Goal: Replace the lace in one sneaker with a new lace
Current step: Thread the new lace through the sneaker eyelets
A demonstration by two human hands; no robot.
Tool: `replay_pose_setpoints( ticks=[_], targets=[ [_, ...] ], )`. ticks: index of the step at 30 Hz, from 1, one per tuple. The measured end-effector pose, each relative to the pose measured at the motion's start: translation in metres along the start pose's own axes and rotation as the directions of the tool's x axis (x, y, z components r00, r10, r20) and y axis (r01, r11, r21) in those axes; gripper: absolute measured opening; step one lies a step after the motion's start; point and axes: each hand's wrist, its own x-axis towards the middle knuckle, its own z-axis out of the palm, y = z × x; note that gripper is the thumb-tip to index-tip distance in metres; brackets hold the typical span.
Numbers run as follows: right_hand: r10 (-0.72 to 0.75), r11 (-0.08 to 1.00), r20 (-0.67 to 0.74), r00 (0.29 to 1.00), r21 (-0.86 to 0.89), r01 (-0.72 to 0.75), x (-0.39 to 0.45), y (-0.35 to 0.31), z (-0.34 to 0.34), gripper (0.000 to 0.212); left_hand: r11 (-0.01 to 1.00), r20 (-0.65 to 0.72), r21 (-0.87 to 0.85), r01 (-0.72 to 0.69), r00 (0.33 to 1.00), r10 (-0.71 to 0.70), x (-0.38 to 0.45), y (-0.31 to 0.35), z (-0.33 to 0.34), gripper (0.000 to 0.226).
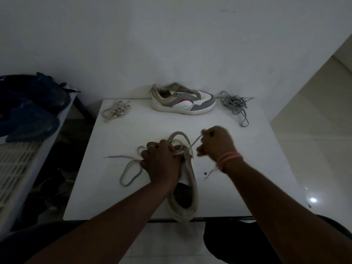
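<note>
**Lace being drawn through the near sneaker**

Far left, dark blue bags (28, 109) sit on a side surface. On the white table (247, 149), a beige lace bundle (116, 110) lies at the back left. A loose grey-white lace (131, 168) loops left of the near sneaker (187, 189), which rests at the front edge, heel overhanging. The left hand (162, 162) grips the sneaker's tongue area, pinning the lace. The right hand (217, 143), blurred, has its grip pinched on the lace strand, pulling up and right. Behind stand a second sneaker (182, 101) and a grey lace tangle (235, 105).

Risk, as I judge it: a hard tug could slide the overhanging sneaker off the table, or pull the free tail out of its eyelet.
</note>
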Motion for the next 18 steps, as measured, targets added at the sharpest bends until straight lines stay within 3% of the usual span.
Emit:
replay_pose_setpoints(
  ticks=[2, 4, 6, 7, 8, 10, 11, 13, 15, 18],
  targets=[
    [-0.006, 0.979, -0.231, 0.973, 0.197, 0.053, 0.015, -0.004, -0.033, 0.021, 1.0, -0.011, -0.024, 0.016, 1.0, -0.016, 0.001, -0.004, 0.0, 0.035],
    [-0.047, 0.914, -0.573, 0.819, 0.306, 0.266, 0.025, -0.007, -0.065, 0.015, 0.999, -0.02, -0.028, 0.022, 1.0, -0.022, -0.002, -0.007, -0.001, 0.043],
    [-0.038, 0.911, -0.73, 0.682, 0.256, 0.324, 0.018, -0.009, -0.078, 0.008, 0.999, -0.025, -0.051, 0.012, 1.0, -0.013, -0.005, -0.008, -0.002, 0.047],
    [-0.083, 0.952, -0.719, 0.69, 0.148, 0.269, 0.012, -0.01, -0.076, 0.007, 0.997, -0.023, -0.075, 0.017, 1.0, -0.019, -0.007, -0.008, -0.002, 0.048],
    [-0.135, 0.984, -0.634, 0.762, 0.008, 0.181, 0.007, -0.006, -0.068, 0.01, 0.994, -0.011, -0.107, 0.037, 0.999, -0.039, -0.008, -0.008, -0.004, 0.05],
    [-0.166, 0.976, -0.278, 0.946, -0.185, 0.117, -0.008, 0.002, -0.04, 0.014, 0.98, 0.045, -0.177, 0.091, 0.995, -0.084, -0.012, -0.007, -0.007, 0.056],
    [-0.171, 0.961, -0.075, 0.982, -0.234, 0.15, -0.016, 0.004, -0.023, 0.019, 0.973, 0.089, -0.203, 0.112, 0.991, -0.095, -0.013, -0.007, -0.01, 0.06],
    [-0.203, 0.889, 0.177, 0.963, -0.379, 0.257, -0.027, 0.008, 0.006, 0.021, 0.97, 0.161, -0.206, 0.126, 0.982, -0.093, -0.016, -0.006, -0.017, 0.068],
    [-0.246, 0.802, 0.196, 0.949, -0.509, 0.313, -0.031, 0.007, 0.02, 0.014, 0.983, 0.172, -0.158, 0.094, 0.983, -0.066, -0.019, -0.006, -0.028, 0.068],
    [-0.197, 0.898, -0.056, 0.979, -0.411, 0.157, -0.025, 0.0, 0.002, 0.015, 0.993, 0.195, -0.094, 0.067, 0.98, -0.047, -0.015, -0.009, -0.04, 0.053]
  ],
)
